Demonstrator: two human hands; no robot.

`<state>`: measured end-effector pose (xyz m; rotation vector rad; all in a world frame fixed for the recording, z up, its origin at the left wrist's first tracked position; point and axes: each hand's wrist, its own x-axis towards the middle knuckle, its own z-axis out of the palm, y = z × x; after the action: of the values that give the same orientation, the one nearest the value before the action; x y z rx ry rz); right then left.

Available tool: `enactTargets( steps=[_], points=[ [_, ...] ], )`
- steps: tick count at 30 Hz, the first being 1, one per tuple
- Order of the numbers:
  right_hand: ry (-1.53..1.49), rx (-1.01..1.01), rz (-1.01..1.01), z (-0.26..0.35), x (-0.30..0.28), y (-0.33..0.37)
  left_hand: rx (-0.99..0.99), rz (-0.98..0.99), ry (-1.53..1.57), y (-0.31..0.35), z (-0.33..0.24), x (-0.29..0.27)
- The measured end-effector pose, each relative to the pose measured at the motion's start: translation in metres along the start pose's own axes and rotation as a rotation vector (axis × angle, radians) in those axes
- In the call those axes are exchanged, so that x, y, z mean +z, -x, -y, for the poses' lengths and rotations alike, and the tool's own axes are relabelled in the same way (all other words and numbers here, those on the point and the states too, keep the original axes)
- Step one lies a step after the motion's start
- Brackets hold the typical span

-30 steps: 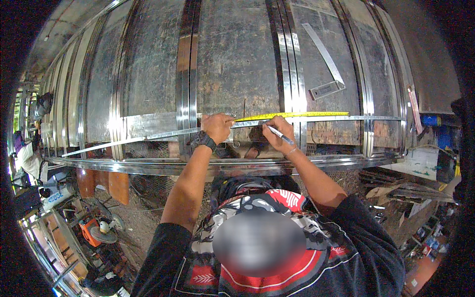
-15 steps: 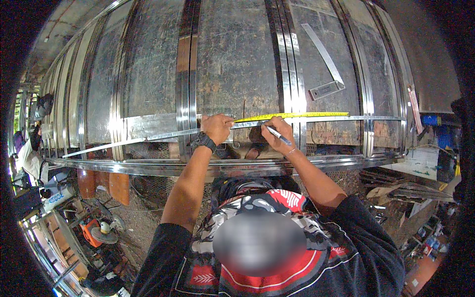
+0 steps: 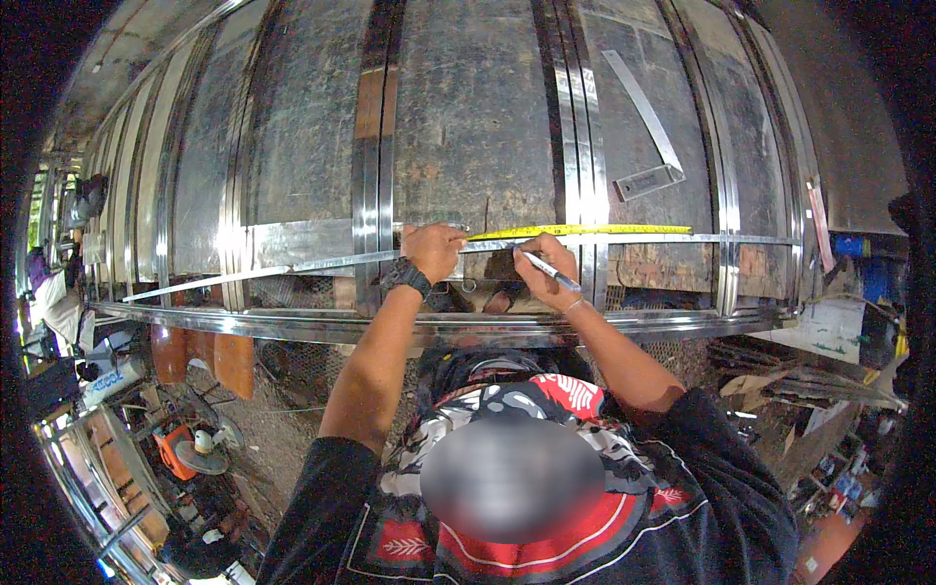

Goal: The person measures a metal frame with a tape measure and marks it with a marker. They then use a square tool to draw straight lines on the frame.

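My left hand [image 3: 435, 252], with a black wristwatch [image 3: 406, 278], is closed on the left end of a yellow tape measure [image 3: 585, 230]. The tape's blade runs right from my fingers along a long thin metal strip [image 3: 331, 261] lying across the metal bars. The fingers hide how the tape's end sits. In my right hand [image 3: 551, 268] is a white marker pen [image 3: 552, 272], its tip end down at the strip just right of my left hand. Whether the tip touches the strip cannot be made out.
A metal try square [image 3: 650, 181] lies on the dark board [image 3: 468, 117] to the right. Shiny metal bars [image 3: 589, 127] run away from me, and a long rail [image 3: 439, 329] crosses the near edge. An orange power tool [image 3: 177, 451] stands on the ground at lower left.
The view has shifted slightly. My right hand has tilted the pen a little; my left hand stays at the tape's end.
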<state>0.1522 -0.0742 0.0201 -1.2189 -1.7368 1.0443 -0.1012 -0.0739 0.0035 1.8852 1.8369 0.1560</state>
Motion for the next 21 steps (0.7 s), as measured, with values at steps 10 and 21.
enactTargets(
  steps=[10,21],
  points=[
    [0.110,-0.168,0.009,-0.007,0.013,-0.010,0.019,-0.028,-0.007,0.001,-0.001,-0.001],
    [0.145,-0.142,0.039,-0.002,0.014,-0.010,-0.016,0.002,0.016,0.000,-0.001,-0.002]
  ],
)
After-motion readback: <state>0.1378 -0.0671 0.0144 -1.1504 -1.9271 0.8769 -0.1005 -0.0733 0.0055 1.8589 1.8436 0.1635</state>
